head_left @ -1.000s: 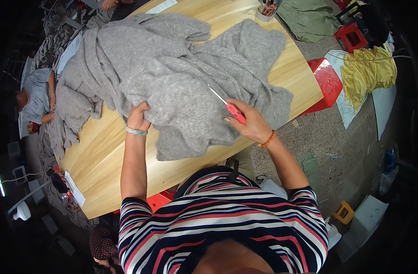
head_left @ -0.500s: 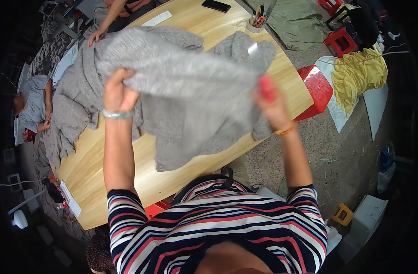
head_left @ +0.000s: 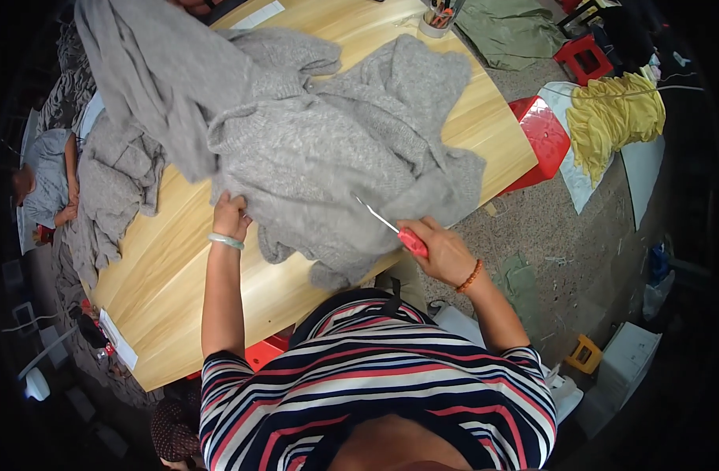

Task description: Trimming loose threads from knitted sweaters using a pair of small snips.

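- My left hand, left of centre in the frame, has its fingers drawn together on the edge of the grey knit garment.
- My right hand, right of centre, is wrapped round the handle of a red-handled tool; its thin metal shaft points to the upper left, over the knit.
- The garment lies rumpled across the middle of the frame on the wooden table, its lower folds near the table edge closest to me.
- A long grey knit length slants in from the upper left; I can't tell whether it is part of the same garment.
- Another grey knit heap sits at the left side of the table, near a person in a grey top.
- At the top of the frame I have a cup of pens and, left of it, a white paper strip.
- To the right of the table stands a red stool, with gathered yellow fabric just beyond it.
- I wear a pale bangle on my left wrist and orange beads on my right.
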### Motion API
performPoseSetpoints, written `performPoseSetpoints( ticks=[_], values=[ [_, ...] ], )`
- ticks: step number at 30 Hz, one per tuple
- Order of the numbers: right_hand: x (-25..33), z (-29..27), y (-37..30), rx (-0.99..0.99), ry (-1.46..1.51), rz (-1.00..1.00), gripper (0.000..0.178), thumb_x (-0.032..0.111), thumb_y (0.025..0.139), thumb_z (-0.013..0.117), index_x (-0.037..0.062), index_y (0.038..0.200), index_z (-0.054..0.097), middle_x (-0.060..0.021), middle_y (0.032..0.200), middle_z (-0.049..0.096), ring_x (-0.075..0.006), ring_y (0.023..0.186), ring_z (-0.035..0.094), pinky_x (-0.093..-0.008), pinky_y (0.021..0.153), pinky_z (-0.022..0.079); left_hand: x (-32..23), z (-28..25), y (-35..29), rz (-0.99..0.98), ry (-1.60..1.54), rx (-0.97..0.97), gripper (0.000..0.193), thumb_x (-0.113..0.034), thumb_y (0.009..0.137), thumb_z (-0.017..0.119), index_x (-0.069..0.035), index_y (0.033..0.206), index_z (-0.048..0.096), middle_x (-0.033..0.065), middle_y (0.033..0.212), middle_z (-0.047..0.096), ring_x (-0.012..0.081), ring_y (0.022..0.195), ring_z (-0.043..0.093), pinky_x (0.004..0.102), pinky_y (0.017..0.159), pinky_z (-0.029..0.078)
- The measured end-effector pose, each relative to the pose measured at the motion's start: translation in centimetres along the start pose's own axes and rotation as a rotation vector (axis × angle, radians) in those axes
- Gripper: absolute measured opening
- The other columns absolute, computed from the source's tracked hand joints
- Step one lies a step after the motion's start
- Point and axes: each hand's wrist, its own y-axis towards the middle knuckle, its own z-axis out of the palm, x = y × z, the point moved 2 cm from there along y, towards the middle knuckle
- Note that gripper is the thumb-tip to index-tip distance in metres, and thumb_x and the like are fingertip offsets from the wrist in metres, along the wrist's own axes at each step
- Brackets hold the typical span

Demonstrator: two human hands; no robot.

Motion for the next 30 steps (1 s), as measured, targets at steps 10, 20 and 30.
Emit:
performPoseSetpoints(
  ticks=[10,20,30],
  values=[
    [3.3,-2.7,2.0,-0.073,-0.081,-0.07,0.046,0.024,0.088,0.07,0.007,0.128,0.058,-0.0201,0.097,0.065,-0.0403,0.083,0.065,-0.044,0.072,0.052,-2.0,14.5,-4.0,1.114,1.111,0.077,0.06,-0.039,0.089,0.066,-0.012,0.141,0.052,0.0196,0.152,0.039,0.0406,0.145,0.025,0.0572,0.117,0.017],
    [3.1,-2.5,6.0,0.147,-0.239,0.044,0.036,0.033,0.089,0.066,0.0058,0.113,0.066,-0.0229,0.084,0.068,-0.04,0.08,0.067,-0.0478,0.072,0.053,5.6,14.0,1.1,1.078,1.526,0.179,0.059,-0.05,0.09,0.06,-0.019,0.139,0.056,0.0161,0.15,0.043,0.0439,0.145,0.024,0.0696,0.113,0.006],
    [-2.8,-1.8,10.3,-0.228,0.137,-0.114,0.048,0.023,0.083,0.074,0.0022,0.124,0.059,-0.022,0.104,0.066,-0.0362,0.093,0.066,-0.042,0.081,0.051,-3.0,12.3,3.6,0.971,0.902,-0.135,0.049,-0.025,0.082,0.074,-0.011,0.128,0.063,0.0173,0.128,0.06,0.0327,0.105,0.062,0.04,0.088,0.049]
  ],
)
